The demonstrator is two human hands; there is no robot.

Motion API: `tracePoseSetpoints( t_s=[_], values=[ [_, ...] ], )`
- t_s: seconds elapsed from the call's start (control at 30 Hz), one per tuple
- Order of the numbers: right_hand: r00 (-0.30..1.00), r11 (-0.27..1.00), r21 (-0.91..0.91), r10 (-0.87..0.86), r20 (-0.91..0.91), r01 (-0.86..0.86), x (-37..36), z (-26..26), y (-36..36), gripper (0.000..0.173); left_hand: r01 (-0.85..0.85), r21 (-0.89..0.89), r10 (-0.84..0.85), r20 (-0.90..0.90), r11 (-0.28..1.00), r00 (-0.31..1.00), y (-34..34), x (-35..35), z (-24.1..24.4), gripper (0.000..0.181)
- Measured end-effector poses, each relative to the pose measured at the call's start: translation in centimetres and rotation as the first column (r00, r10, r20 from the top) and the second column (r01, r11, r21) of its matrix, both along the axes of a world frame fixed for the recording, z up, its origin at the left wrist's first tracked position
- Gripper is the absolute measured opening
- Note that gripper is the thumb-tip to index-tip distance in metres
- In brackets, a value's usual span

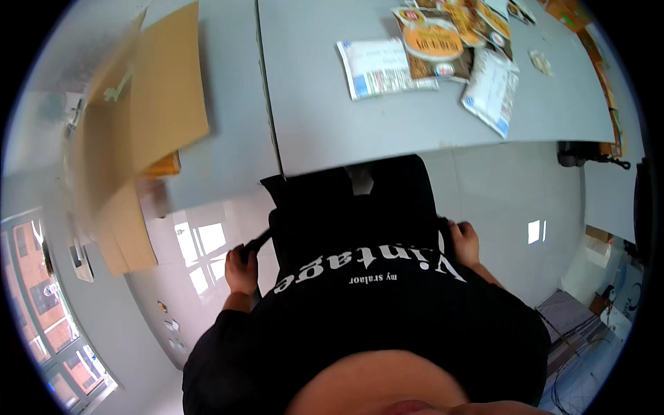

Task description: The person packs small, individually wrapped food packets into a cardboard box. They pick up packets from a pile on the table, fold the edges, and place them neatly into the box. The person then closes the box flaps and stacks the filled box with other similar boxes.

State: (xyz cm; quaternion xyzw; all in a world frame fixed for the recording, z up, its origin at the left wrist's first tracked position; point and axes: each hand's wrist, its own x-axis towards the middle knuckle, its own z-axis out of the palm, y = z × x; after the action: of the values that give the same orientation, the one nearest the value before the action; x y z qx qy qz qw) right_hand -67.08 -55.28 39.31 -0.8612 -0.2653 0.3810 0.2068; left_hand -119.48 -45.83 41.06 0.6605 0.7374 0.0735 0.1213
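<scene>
My left hand (241,270) curls around a slim black armrest (258,239), low at the left of my body. On the other side, my right hand (465,241) closes on the end of the matching armrest, mostly covered by the fingers. Between them are my black clothes (358,207), dark against the dark chair, so the seat's outline is hard to make out. Before me stands a grey table (321,129). On it lie a white printed packet (378,70), a second white packet (493,93) and several brown-and-yellow food bags (433,44).
An open cardboard box (168,88) with raised flaps is at the table's left, above an orange item (163,165). A small crumpled wrapper (541,62) lies right of the bags. Black equipment (576,153) sits beyond the table's right edge. Scraps (172,326) lie on the tiled floor.
</scene>
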Motion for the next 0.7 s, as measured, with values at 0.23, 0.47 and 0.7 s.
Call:
tracePoseSetpoints(
  t_s=[0.23, 0.47, 0.7],
  values=[
    [1.000, 0.998, 0.066, 0.012, 0.018, -0.013, 0.2, -1.5, -0.8, 0.052, -0.011, 0.025, 0.011, 0.014, 1.000, 1.000, 0.0, 0.2, 0.1, 0.036],
    [0.997, 0.997, 0.065, 0.035, 0.075, -0.040, 0.2, -1.3, -1.0, 0.055, -0.017, 0.008, 0.017, 0.030, 1.000, 0.999, 0.1, 0.3, 0.5, 0.039],
    [0.995, 0.998, 0.046, 0.032, 0.096, -0.037, -0.1, -0.6, -0.6, 0.052, 0.028, 0.039, -0.029, 0.047, 0.999, 0.998, 0.2, -0.3, -0.4, 0.037]
  ],
)
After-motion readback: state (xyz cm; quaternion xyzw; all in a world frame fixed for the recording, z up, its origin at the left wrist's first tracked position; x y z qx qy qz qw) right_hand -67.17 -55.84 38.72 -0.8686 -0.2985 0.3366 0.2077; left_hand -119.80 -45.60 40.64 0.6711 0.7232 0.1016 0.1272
